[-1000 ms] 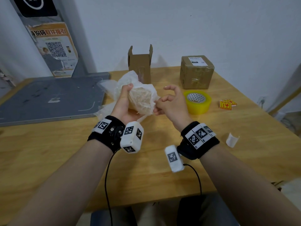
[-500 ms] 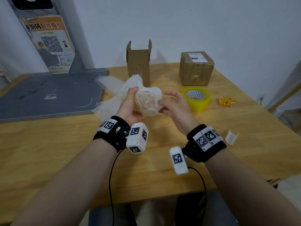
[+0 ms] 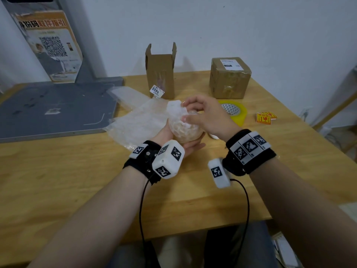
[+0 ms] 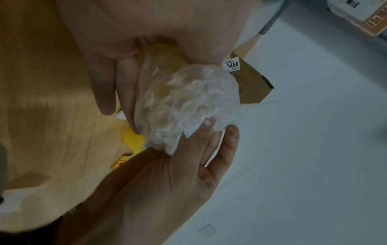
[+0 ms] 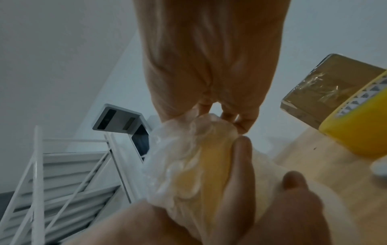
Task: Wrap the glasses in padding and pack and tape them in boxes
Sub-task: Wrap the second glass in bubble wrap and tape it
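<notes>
wrapped glass [image 3: 183, 128]: crumpled translucent padding, amber inside | left hand [image 3: 174, 140] fingers cradle it | right hand [image 3: 206, 117] fingers pinch padding

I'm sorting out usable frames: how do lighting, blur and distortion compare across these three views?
Head view: evenly lit, wide-angle bowing, right hand slightly blurred. Left wrist view: dim, soft, though the wrapped glass stays readable. Right wrist view: brighter, strongly distorted, near fingers out of focus.
</notes>
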Demonstrator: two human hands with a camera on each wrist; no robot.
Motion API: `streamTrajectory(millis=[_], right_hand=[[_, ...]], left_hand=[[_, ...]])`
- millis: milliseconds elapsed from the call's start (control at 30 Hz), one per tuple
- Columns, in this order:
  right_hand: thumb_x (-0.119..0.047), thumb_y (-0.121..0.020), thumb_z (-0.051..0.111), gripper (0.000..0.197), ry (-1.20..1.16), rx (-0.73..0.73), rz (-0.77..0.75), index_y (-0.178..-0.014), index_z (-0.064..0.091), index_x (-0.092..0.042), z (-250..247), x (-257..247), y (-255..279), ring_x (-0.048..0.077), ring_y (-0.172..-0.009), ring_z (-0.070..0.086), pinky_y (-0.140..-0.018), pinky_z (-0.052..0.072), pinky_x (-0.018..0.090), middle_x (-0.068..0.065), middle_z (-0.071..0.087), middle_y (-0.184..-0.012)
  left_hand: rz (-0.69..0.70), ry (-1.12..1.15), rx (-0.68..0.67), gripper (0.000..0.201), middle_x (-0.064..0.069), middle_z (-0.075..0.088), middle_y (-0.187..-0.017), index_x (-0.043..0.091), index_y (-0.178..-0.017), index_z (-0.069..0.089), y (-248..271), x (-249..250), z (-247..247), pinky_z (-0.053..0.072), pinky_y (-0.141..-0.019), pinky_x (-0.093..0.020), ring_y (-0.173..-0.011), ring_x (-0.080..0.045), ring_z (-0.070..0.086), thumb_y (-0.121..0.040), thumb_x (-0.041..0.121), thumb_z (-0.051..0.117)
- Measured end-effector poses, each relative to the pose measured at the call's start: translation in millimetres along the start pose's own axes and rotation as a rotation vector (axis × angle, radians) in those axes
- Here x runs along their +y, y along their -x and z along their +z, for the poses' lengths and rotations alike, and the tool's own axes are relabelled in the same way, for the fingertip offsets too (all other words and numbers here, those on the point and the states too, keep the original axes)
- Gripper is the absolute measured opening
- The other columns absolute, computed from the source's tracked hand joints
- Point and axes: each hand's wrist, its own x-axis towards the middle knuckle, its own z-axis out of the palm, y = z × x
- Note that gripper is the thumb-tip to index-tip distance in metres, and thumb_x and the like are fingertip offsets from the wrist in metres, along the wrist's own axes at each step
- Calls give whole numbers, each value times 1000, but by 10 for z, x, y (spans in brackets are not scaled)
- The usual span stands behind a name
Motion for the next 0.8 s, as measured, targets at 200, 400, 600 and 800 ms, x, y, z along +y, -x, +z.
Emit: streamTrajectory(millis=[200,400,600,800], right_hand=[[-6,-82,85,25,-63,33,131,-103,72,-14,-30,58,-180,4,-70,63,-65,50,18,0,69,-87],[-8,-83,86,20,-82,81,257,-96,73,-16,-90,170,-275,13,-75,65,-72,51,32,7,67,-88],[-21,-85,86,35,11,163,331,-115,66,-23,-2,150,-328,14,-76,57,-57,46,27,3,58,-99],[-10,-97,71,45,-358,84,455,-139,58,-18,82,156,-307,22,-88,67,-64,64,39,5,62,-114]], left_hand=[[-209,-90,1,77,-11,70,-122,15,-142,58,25,172,-126,62,-75,-61,-83,-35,77,-85,67,67],[-248,-482,95,61,-14,75,-78,8,-106,66,78,309,-49,61,-57,-48,-51,-20,71,-90,65,52],[-196,-618,260,49,-21,73,-73,-1,-107,60,167,521,-10,59,-49,-34,-43,-20,68,-102,48,56],[25,-727,262,29,-20,72,-94,12,-130,56,259,694,-107,65,-64,-45,-72,-32,77,-106,23,46]])
